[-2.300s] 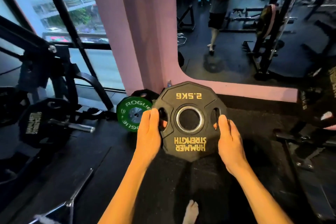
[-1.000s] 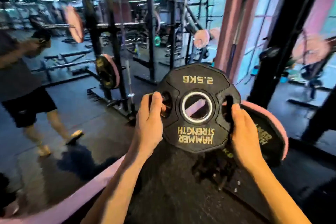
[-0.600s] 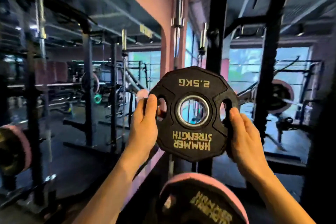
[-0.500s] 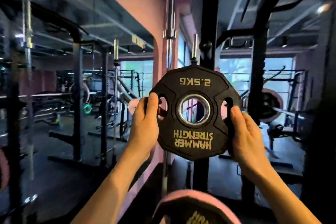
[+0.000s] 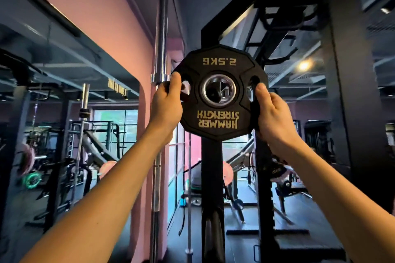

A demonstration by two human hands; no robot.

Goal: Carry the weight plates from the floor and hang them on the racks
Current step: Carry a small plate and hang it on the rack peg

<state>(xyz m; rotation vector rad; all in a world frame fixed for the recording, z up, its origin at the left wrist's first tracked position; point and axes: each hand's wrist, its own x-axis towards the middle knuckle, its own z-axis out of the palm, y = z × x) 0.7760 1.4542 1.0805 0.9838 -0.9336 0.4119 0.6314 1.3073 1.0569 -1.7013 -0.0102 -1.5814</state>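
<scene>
Black weight plate (image 5: 219,94) upright, lettering inverted, facing camera; left hand (image 5: 165,103), right hand (image 5: 272,115) fingers gripping rim.

A black 2.5 kg Hammer Strength plate (image 5: 219,93) is held upright, its lettering upside down, in front of a black rack upright (image 5: 212,177). Its left rim is gripped by the left hand (image 5: 165,104) and its right rim by the right hand (image 5: 272,113), thumbs laid beside the grip holes. An upright steel barbell (image 5: 159,49) is seen just left, against a pink wall (image 5: 106,17).
</scene>
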